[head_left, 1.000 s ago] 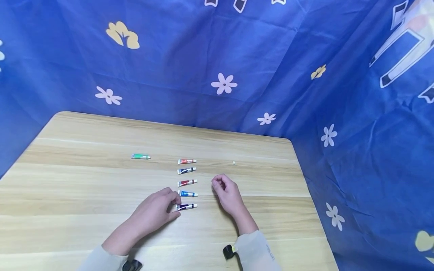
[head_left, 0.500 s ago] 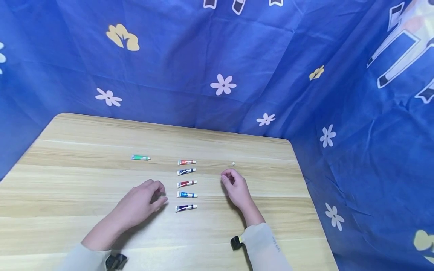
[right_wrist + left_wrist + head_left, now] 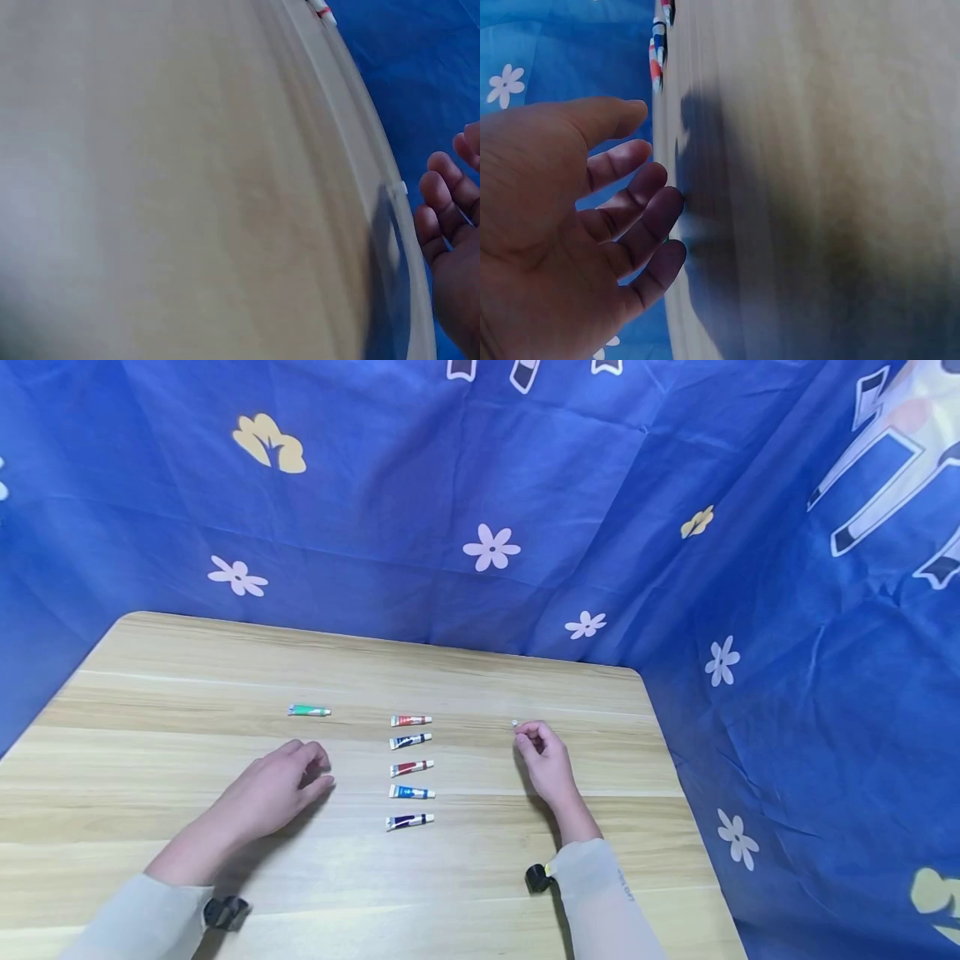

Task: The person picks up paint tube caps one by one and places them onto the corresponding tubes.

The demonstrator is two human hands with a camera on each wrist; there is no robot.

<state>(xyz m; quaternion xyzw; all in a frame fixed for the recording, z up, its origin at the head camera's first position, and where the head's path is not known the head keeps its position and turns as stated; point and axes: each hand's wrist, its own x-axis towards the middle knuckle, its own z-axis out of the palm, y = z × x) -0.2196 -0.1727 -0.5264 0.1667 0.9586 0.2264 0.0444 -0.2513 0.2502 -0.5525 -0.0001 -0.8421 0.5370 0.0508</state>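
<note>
My left hand (image 3: 273,789) hovers over the table with loosely bent fingers and nothing in them. Just beyond it lies a green paint tube (image 3: 309,711). In the left wrist view the left hand (image 3: 570,217) has its fingers apart. My right hand (image 3: 551,768), also holding nothing, has its fingertips right by a small white cap (image 3: 514,723); the right wrist view shows this cap (image 3: 403,187) near the fingers. Between the hands, a column of small paint tubes runs from orange-red (image 3: 411,721) through dark blue (image 3: 410,741), red (image 3: 412,768) and blue (image 3: 412,792) to dark purple (image 3: 409,822).
The wooden table (image 3: 187,668) has rounded far corners. A blue cloth (image 3: 375,527) with flower prints hangs behind it and along the right side. Each sleeve has a dark wrist device, one on the left (image 3: 226,912) and one on the right (image 3: 537,878).
My left hand has left the dark purple tube and moved left, toward the green tube. My right hand has moved right and away from me to the white cap. The tubes stay put.
</note>
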